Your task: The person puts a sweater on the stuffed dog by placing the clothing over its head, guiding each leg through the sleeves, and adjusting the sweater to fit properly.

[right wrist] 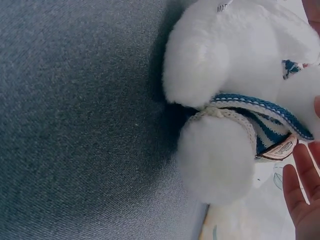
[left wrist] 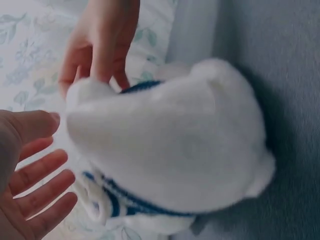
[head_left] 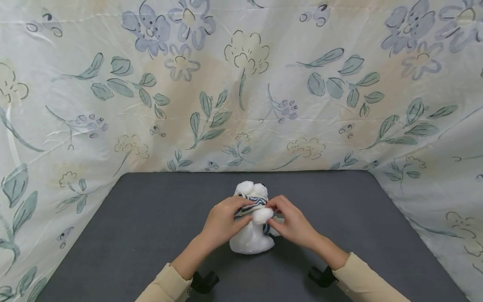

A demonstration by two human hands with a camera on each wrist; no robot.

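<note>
A white plush toy [head_left: 249, 241] sits upright on the dark table, wearing a blue-and-white striped knit piece [head_left: 258, 202]. A round white fluffy ball [head_left: 263, 215] sticks out toward the camera between both hands. My right hand [head_left: 292, 222] pinches this ball at its right side with thumb and fingers. On the other side, my left hand [head_left: 228, 218] is held close to the ball and the knit. Its fingers look spread in the left wrist view, the thumb [left wrist: 42, 122] beside the plush. The right wrist view shows a rounded white part [right wrist: 217, 160] coming out of a knit cuff.
The dark grey table [head_left: 158, 209] extends around the toy. Floral cloth [head_left: 241, 105] hangs behind it and along both sides. Black wrist straps [head_left: 205, 282] show under the beige sleeves [head_left: 166, 285]. A small label [right wrist: 280, 148] is on the knit.
</note>
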